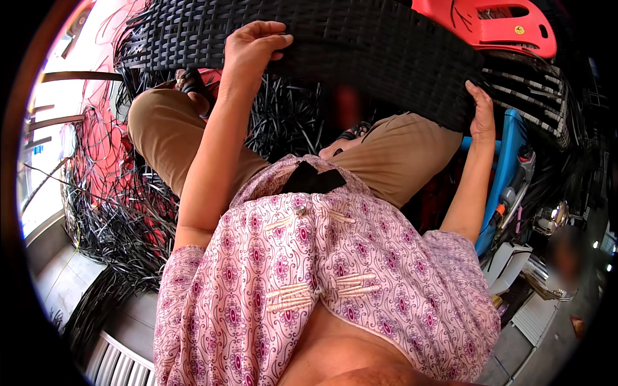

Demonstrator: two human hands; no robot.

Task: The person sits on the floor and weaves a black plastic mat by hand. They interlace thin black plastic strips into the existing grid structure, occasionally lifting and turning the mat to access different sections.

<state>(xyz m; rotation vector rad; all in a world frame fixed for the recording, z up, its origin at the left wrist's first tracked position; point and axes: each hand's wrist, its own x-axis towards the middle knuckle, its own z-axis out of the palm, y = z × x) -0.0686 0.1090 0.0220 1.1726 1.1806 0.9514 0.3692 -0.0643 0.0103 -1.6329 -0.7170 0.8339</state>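
A long black woven wicker panel (360, 45) lies across the top of the view, above my knees, its loose strands fraying at the left end. My left hand (251, 50) is in front of the panel near its lower edge, thumb and fingers pinched together; whatever is between them is too small to make out. At the panel's right end my right hand (481, 110) grips the edge, fingers up along it. Loose black plastic strips (286, 119) are heaped between my legs, under the panel.
A tangle of black strips (122, 219) covers the left side. A red plastic chair (496, 26) stands at the upper right. Beside my right arm is a blue plastic stool or frame (505, 170) with hand tools (515, 193). A white slatted piece (119, 363) lies lower left.
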